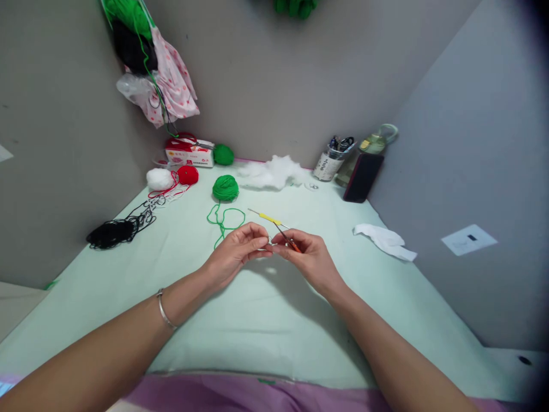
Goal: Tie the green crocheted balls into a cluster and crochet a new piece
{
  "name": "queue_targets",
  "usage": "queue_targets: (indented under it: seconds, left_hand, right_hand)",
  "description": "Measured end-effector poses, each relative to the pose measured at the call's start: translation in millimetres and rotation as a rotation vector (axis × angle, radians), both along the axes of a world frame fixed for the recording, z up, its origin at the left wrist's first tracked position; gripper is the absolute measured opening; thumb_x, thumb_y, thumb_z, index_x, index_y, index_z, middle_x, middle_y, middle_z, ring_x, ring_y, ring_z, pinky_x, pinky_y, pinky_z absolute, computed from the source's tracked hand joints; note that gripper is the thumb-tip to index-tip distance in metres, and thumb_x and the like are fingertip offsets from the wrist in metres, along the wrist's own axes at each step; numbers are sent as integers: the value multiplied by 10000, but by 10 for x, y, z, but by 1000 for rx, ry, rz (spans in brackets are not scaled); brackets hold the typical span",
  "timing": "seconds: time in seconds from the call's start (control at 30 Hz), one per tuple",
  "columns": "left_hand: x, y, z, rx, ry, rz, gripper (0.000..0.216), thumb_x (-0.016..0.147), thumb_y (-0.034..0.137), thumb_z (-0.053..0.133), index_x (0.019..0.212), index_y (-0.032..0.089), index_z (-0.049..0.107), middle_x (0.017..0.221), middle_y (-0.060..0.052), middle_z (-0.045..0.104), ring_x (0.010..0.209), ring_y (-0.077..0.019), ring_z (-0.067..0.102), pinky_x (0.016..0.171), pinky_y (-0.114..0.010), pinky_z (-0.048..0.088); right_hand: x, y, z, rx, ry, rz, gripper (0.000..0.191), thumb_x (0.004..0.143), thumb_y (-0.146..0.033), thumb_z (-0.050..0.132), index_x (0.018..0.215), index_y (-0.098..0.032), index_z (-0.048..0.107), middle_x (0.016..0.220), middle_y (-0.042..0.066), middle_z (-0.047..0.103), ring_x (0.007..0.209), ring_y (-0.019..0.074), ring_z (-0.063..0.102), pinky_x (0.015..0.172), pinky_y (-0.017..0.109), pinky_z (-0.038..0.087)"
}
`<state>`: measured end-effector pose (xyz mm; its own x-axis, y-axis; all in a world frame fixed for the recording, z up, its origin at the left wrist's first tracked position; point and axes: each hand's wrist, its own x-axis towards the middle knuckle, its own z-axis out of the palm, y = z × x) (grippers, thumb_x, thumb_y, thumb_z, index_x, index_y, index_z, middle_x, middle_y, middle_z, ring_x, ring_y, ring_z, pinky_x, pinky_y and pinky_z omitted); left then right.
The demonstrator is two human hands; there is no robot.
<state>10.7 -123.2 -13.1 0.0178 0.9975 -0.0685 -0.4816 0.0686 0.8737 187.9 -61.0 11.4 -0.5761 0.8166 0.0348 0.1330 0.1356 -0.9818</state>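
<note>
My left hand [240, 250] is closed, its thumb and fingers pinching a tiny pale-green bit at the fingertips, mostly hidden. Green yarn [221, 226] trails from a green ball [225, 188] and disappears behind this hand. My right hand [311, 257] is closed around a thin tool with an orange handle [295, 246]; its dark narrow tip points up and left. The fingertips of both hands meet over the table. Just beyond them lies a crochet hook with a yellow grip [270, 218], partly hidden by my right hand.
White stuffing [274, 173] lies at the back. Red yarn [187, 175], white yarn [160, 179] and tangled black yarn [112, 233] are on the left. A pen cup [328, 165], phone [363, 178] and white cloth piece [384, 240] are at the right. Grey walls enclose the table.
</note>
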Motion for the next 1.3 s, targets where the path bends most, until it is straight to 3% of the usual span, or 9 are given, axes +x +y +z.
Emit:
queue_targets:
  seconds: [0.23, 0.33, 0.53, 0.77, 0.87, 0.97, 1.13, 1.3]
  left_hand:
    - [18, -8, 1, -16, 37, -20, 156, 838, 269, 764, 866, 171, 646, 871, 5, 667, 832, -109, 675, 836, -236, 550]
    - [21, -11, 12, -26, 38, -26, 164, 850, 282, 755, 884, 170, 641, 819, 0, 686, 759, -98, 671, 771, -212, 549]
    - [-37, 25, 54, -45, -44, 2, 172, 826, 247, 778, 870, 151, 642, 778, 19, 649, 690, -64, 631, 705, -172, 552]
    - [-86, 31, 81, -60, -124, 37, 226, 811, 242, 795, 890, 172, 595, 806, 34, 625, 680, -48, 608, 677, -147, 537]
    - [-69, 22, 86, -74, -136, 32, 260, 791, 247, 811, 879, 179, 576, 827, 27, 643, 697, -52, 618, 691, -148, 532]
    - [-29, 9, 69, -66, -80, 12, 250, 798, 269, 803, 869, 179, 580, 794, 25, 644, 700, -67, 619, 713, -174, 531]
    - [42, -12, 22, 4, 98, -23, 191, 852, 311, 738, 868, 186, 594, 758, 28, 627, 696, -91, 623, 723, -215, 509]
    - [91, -56, 13, 129, 426, 155, 156, 832, 293, 740, 879, 196, 628, 871, 6, 618, 759, -121, 608, 734, -246, 492]
  right_hand:
    - [2, -21, 11, 59, 25, -24, 157, 795, -337, 748, 825, -187, 713, 730, -10, 604, 627, 112, 430, 594, 268, 340]
    - [24, -1, 66, -17, 12, 50, 229, 839, -405, 711, 858, -178, 699, 751, -4, 604, 617, 102, 417, 591, 266, 335]
    - [110, 54, 143, -84, -42, 239, 450, 993, -548, 444, 1053, -172, 682, 758, 2, 592, 551, 86, 330, 542, 267, 273]
    - [130, 75, 131, -122, -135, 243, 466, 931, -605, 524, 1037, -182, 688, 704, -8, 530, 601, 109, 378, 561, 268, 270]
    - [110, 58, 147, -77, -107, 152, 405, 860, -574, 642, 978, -189, 684, 669, -35, 451, 597, 107, 344, 562, 268, 258]
    - [76, 25, 147, -56, -87, 56, 346, 778, -514, 742, 865, -187, 673, 664, -43, 424, 605, 107, 334, 571, 270, 266]
    - [4, -4, 64, -149, -43, 71, 301, 757, -456, 759, 742, -174, 655, 658, -38, 448, 591, 97, 314, 560, 274, 236]
    - [-28, 21, 8, -297, 39, 3, 296, 719, -428, 770, 724, -167, 631, 647, -50, 459, 534, 72, 265, 531, 273, 190]
